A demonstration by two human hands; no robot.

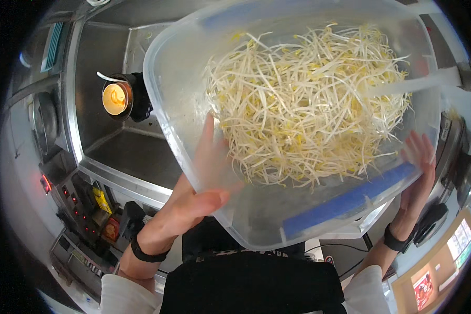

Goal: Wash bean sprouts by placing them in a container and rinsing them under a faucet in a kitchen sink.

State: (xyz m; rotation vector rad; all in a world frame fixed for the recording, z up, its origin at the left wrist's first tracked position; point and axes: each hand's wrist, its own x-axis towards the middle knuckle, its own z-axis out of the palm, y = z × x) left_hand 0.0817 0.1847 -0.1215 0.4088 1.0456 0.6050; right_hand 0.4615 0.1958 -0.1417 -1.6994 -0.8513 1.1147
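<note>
A large translucent plastic container point(255, 219) with blue strips on its sides is held up before me, tilted. Bean sprouts point(310, 106) lie inside it in a loose heap. My left hand point(196, 192) grips the container's left side, thumb near the rim and fingers showing blurred through the plastic. My right hand point(420, 168) supports the lower right side, its fingers spread against the outer wall. At the right, a stream of water point(420, 84) from a faucet point(467, 76) reaches towards the sprouts.
Behind the container is a stainless steel sink point(98, 51), holding a black bin point(141, 98) and a bowl with orange residue point(114, 99). Shelving with equipment point(78, 251) stands lower left. Metal pans point(465, 180) are at the right.
</note>
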